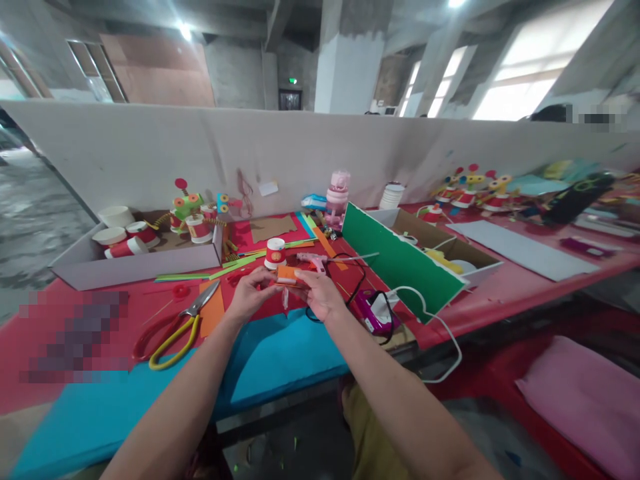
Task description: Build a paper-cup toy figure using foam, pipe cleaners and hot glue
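Orange card piece (287, 272), one in number, is held up over the near middle of the desk (500, 293); its long axis runs left to right, its short ends turned toward the two hands, and a pale strip lies along its near side. Left hand (254, 292) and right hand (321, 293) each pinch one end, thumb and fingers nearly closed, with only the card's thickness between them. Something small and pinkish shows just below the card, too blurred to make out.

One paper cup (275, 255) stands upright just beyond the card. One pink glue gun (314, 261) lies to the right of the cup, a pale stick reaching right from its back. One pair of scissors (176, 329) lies left of the left hand, blades aimed far and right, one handle red, one yellow; its blades rest partly over an orange sheet (214, 312). Three finished figures (473, 190) stand at the far right.

A blue sheet (295, 340) spreads beneath the forearms along the desk's near edge, giving the hands flat ground on the near side. On the right, a purple power block (374, 313) and a tilted green board (400, 263) bound their room; on the far left, a white box (145, 265) holds several cups.
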